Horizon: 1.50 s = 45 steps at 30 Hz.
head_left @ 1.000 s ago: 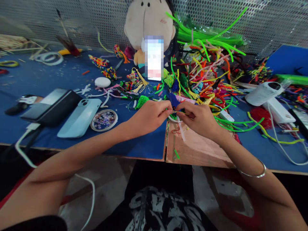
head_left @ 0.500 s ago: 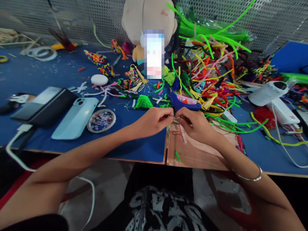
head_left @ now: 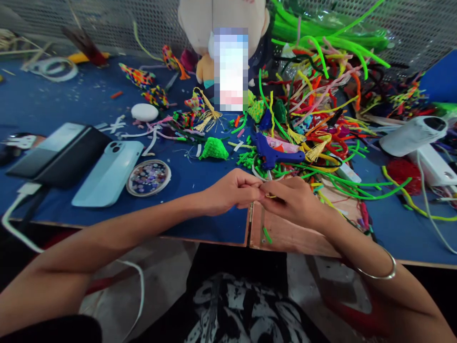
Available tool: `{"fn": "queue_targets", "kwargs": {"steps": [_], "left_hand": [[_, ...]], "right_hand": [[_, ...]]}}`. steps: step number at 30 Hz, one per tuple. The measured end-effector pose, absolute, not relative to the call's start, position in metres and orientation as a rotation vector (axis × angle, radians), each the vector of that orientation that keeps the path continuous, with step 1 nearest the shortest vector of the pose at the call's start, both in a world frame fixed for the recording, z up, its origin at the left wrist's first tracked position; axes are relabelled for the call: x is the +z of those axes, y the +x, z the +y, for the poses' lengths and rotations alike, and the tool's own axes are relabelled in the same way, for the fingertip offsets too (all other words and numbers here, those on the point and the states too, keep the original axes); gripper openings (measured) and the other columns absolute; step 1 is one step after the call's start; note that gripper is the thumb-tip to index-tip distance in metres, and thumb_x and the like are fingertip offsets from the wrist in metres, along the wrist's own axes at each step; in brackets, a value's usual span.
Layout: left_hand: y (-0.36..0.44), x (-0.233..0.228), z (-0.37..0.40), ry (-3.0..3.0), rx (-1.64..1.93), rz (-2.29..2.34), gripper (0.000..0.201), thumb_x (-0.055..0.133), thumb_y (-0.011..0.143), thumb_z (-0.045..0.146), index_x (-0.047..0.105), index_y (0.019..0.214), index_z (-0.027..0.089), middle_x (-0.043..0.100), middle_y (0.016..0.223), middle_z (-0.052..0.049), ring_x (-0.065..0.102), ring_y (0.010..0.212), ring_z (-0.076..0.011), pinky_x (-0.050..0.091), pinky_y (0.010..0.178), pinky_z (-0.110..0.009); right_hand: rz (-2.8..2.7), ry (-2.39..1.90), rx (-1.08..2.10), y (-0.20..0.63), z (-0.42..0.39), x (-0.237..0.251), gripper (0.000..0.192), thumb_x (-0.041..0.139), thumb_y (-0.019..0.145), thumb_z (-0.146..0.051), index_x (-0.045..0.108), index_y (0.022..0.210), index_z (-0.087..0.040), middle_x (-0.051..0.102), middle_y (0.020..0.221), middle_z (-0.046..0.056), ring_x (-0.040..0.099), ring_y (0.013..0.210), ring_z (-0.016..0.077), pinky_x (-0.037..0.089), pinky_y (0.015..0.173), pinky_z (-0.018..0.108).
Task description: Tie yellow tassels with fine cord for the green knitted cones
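At far left of the frame, a dark tablet (head_left: 57, 155) and a pale blue phone (head_left: 109, 174) side by side, with a white cable (head_left: 16, 205) trailing off the table edge toward the left forearm: easily snagged by an elbow shift, dragging a device along. Just right of the phone, a round dish of beads (head_left: 149, 177) near the left wrist, likely to tip and scatter under a careless sweep. At centre, left hand (head_left: 232, 190) and right hand (head_left: 291, 200) pressed fingertip to fingertip above the seam between blue mat (head_left: 214, 224) and bare board (head_left: 293, 233), fingers pinched together on a small yellowish piece (head_left: 268, 195), too tiny and too hidden to identify; easily dropped into the seam or off the near edge if the pinch slackens. Directly above the hands, a blue glue gun (head_left: 273, 155) lying on loose stems, close to the knuckles: a burn or sticky smear possible if hot, though not tellable from here. At right, a tangled heap of pipe cleaners (head_left: 321, 105), green strands (head_left: 357, 183) reaching close to the right hand and apt to catch on its bracelet (head_left: 378, 271).
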<state>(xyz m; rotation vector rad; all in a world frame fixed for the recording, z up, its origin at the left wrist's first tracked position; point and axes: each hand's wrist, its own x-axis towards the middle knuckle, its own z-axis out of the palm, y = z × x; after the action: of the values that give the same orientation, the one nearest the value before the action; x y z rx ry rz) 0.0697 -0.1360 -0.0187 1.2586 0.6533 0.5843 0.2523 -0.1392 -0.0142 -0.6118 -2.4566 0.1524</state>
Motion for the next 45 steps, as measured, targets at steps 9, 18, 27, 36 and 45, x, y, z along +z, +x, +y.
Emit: {"fn": "queue_targets", "kwargs": {"steps": [9, 18, 27, 36, 45], "left_hand": [[0.076, -0.016, -0.145, 0.956, 0.568, 0.662, 0.052, 0.069, 0.064, 0.018, 0.02, 0.045, 0.016, 0.016, 0.043, 0.011, 0.019, 0.038, 0.0015, 0.015, 0.038, -0.015], [0.078, -0.017, -0.155, 0.876, 0.521, 0.639, 0.052, 0.067, 0.062, 0.014, 0.018, 0.041, 0.016, 0.016, 0.041, 0.011, 0.018, 0.037, 0.0019, 0.015, 0.037, -0.016], [0.079, -0.015, -0.159, 0.823, 0.464, 0.629, 0.062, 0.075, 0.059, 0.022, 0.017, 0.039, 0.015, 0.015, 0.04, 0.011, 0.016, 0.036, 0.0022, 0.013, 0.036, -0.016], [0.079, -0.013, -0.158, 0.782, 0.397, 0.608, 0.06, 0.079, 0.053, 0.029, 0.023, 0.036, 0.015, 0.017, 0.038, 0.011, 0.014, 0.036, 0.0019, 0.011, 0.036, -0.016], [0.076, -0.016, -0.158, 0.704, 0.359, 0.504, 0.052, 0.073, 0.058, 0.015, 0.024, 0.039, 0.015, 0.016, 0.041, 0.011, 0.014, 0.037, 0.0013, 0.01, 0.037, -0.016]], "right_hand": [[-2.5, -0.596, 0.15, 0.254, -0.141, -0.018, 0.02, 0.047, 0.086, -0.016, 0.049, 0.066, -0.019, 0.041, 0.053, -0.006, 0.031, 0.049, 0.0071, 0.024, 0.049, 0.023], [-2.457, -0.53, 0.357, 0.254, -0.147, -0.014, 0.024, 0.048, 0.087, -0.017, 0.047, 0.063, -0.019, 0.037, 0.054, -0.006, 0.027, 0.052, 0.0074, 0.021, 0.05, 0.024], [-2.454, -0.527, 0.574, 0.255, -0.151, -0.01, 0.021, 0.052, 0.08, -0.013, 0.047, 0.061, -0.018, 0.032, 0.055, -0.006, 0.022, 0.052, 0.0075, 0.019, 0.05, 0.025], [-2.524, -0.42, 0.708, 0.256, -0.146, -0.008, 0.023, 0.049, 0.084, -0.02, 0.045, 0.061, -0.018, 0.035, 0.055, -0.006, 0.028, 0.052, 0.0065, 0.022, 0.05, 0.022], [-2.521, -0.443, 0.722, 0.254, -0.149, 0.0, 0.021, 0.048, 0.081, -0.015, 0.046, 0.06, -0.018, 0.034, 0.057, -0.006, 0.027, 0.053, 0.0073, 0.021, 0.05, 0.024]]}}
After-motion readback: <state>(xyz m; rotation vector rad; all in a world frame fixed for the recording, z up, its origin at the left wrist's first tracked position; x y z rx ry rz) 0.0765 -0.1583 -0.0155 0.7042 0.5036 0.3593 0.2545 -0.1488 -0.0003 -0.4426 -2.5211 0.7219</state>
